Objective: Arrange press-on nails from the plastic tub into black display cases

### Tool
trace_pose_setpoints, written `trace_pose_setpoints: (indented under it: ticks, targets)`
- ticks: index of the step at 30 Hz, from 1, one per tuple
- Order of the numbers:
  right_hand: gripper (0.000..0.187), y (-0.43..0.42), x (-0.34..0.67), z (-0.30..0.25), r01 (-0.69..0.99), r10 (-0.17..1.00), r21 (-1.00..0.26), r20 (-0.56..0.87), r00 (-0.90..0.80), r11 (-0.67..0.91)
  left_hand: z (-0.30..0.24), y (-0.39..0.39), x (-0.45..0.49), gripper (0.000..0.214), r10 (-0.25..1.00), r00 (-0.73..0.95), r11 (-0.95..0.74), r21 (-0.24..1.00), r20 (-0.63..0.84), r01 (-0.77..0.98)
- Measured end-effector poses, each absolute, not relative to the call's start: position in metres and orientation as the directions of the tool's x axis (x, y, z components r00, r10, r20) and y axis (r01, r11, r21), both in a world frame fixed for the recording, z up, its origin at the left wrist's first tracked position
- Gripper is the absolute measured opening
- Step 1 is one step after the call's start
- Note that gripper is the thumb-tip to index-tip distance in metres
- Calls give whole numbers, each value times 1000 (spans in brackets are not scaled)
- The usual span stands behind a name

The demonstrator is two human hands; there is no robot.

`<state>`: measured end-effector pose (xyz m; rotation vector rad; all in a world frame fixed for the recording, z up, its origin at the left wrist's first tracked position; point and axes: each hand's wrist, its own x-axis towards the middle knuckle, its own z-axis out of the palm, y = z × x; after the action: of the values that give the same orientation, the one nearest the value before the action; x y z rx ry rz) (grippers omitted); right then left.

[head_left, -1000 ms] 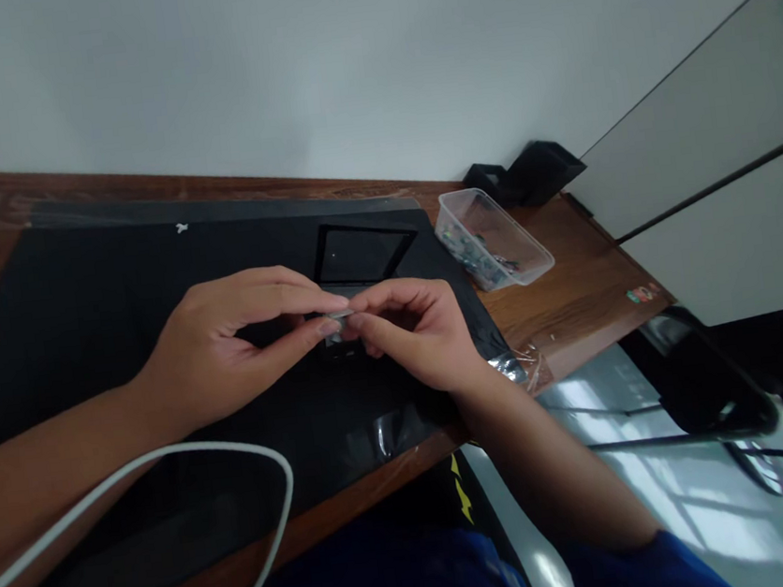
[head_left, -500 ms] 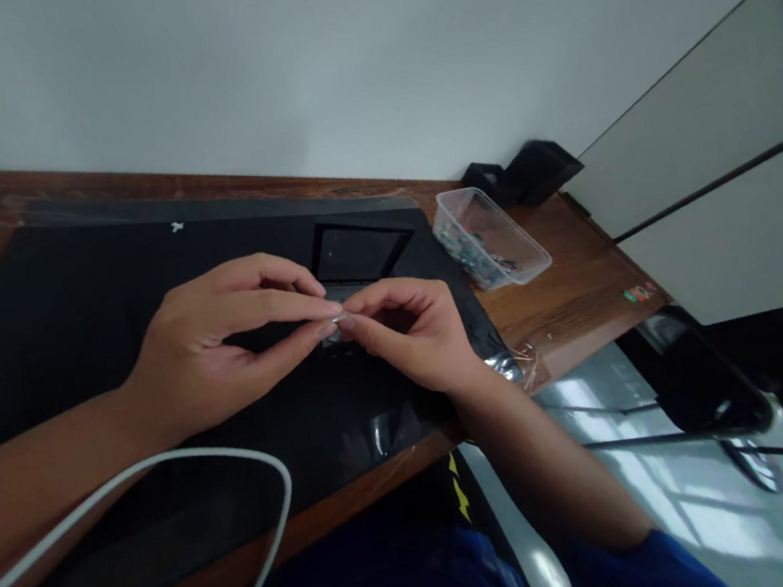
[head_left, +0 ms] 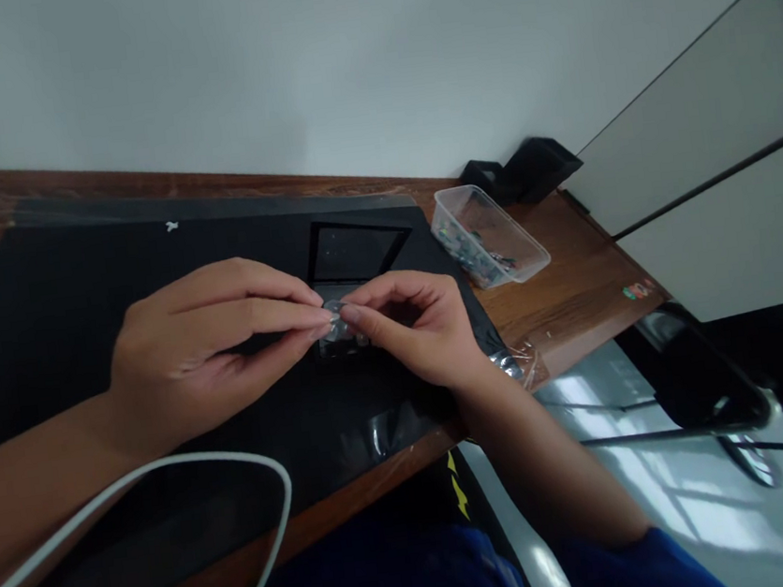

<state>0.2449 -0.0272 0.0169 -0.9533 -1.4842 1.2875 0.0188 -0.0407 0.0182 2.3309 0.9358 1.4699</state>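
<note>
My left hand (head_left: 206, 343) and my right hand (head_left: 413, 329) meet fingertip to fingertip above a black mat (head_left: 82, 310). Both pinch a small, pale, shiny piece (head_left: 334, 314) between thumb and forefinger; it is too small to name. Just beyond the fingertips a flat black square frame (head_left: 358, 250) lies on the mat. A small dark part sits on the mat under the pinched fingers, mostly hidden by them.
A clear plastic tub (head_left: 490, 235) with several small colourful parts stands on the wooden desk (head_left: 575, 291) at the right. Black blocks (head_left: 525, 170) rest against the wall. A white cable (head_left: 171, 469) loops over my left forearm. Crumpled clear wrap (head_left: 519, 364) lies at the desk edge.
My left hand has drifted slightly left and its fingers have closed tighter. Both hands keep pinching the small piece at nearly the same spot.
</note>
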Motion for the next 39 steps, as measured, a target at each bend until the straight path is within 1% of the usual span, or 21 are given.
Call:
trace_pose_setpoints:
  ticks: [4, 8, 9, 10, 11, 13, 14, 15, 17, 19, 21, 23, 24, 25, 28, 30, 32, 35, 37, 38, 39]
  targets:
    - [24, -31, 257, 22, 63, 962, -965, 247, -117, 255, 26, -43, 16, 19, 607, 312, -780, 471, 731, 413]
    - [15, -40, 284, 26, 259, 914, -881, 406, -17, 397, 35, -38, 10, 20, 571, 377, -817, 455, 730, 355]
    - [12, -41, 293, 28, 328, 893, -844, 450, 1, 424, 36, -37, 9, 18, 561, 446, -828, 460, 698, 322]
    - [10, -42, 303, 30, 400, 871, -800, 491, 11, 446, 36, -35, 7, 16, 515, 545, -854, 452, 662, 258]
    - [7, -42, 312, 33, 473, 841, -748, 541, 27, 466, 34, -34, 6, 17, 475, 588, -872, 437, 655, 219]
    - [5, -39, 330, 41, 603, 781, -630, 625, 19, 490, 26, -34, 4, 26, 497, 509, -868, 400, 702, 295]
    - [5, -36, 339, 46, 651, 755, -581, 655, 20, 488, 21, -35, 3, 30, 394, 488, -917, 300, 779, 262]
    - [4, -33, 347, 52, 688, 733, -546, 680, 31, 478, 16, -36, 3, 32, 356, 507, -930, 245, 785, 274]
    - [4, -24, 365, 62, 736, 716, -516, 696, 61, 439, 8, -37, 3, 37, 309, 520, -940, 173, 797, 294]
    - [7, -11, 386, 70, 744, 707, -511, 703, 74, 431, 6, -37, 3, 39, 302, 524, -940, 157, 796, 303]
    - [10, 4, 409, 73, 718, 737, -537, 674, 49, 443, 11, -37, 3, 37, 319, 512, -936, 181, 797, 300]
    - [15, 20, 432, 71, 703, 731, -545, 681, 52, 457, 19, -36, 5, 32, 358, 508, -926, 229, 784, 299]
    - [16, 28, 442, 70, 701, 733, -547, 678, 50, 458, 22, -36, 6, 33, 406, 551, -910, 272, 729, 312]
    - [17, 35, 451, 68, 697, 751, -559, 659, 45, 449, 25, -36, 7, 30, 406, 559, -912, 284, 723, 295]
    - [17, 48, 462, 65, 733, 799, -581, 594, 87, 352, 26, -33, 10, 20, 393, 456, -915, 293, 799, 276]
    - [18, 49, 458, 66, 760, 819, -590, 557, 138, 273, 24, -31, 12, 18, 405, 454, -910, 304, 793, 280]
    - [17, 45, 449, 69, 772, 831, -593, 532, 163, 228, 22, -29, 13, 19, 408, 473, -910, 307, 781, 278]
    - [15, 32, 430, 72, 766, 826, -596, 540, 161, 241, 19, -27, 14, 18, 382, 461, -918, 274, 801, 285]
    - [11, 20, 413, 72, 753, 822, -592, 556, 125, 286, 18, -28, 14, 17, 390, 445, -911, 268, 806, 313]
    - [9, 14, 403, 72, 745, 828, -587, 554, 83, 318, 18, -29, 14, 17, 398, 442, -906, 271, 804, 324]
    - [8, 7, 391, 71, 728, 832, -563, 554, -18, 391, 18, -30, 14, 17, 412, 440, -900, 281, 798, 332]
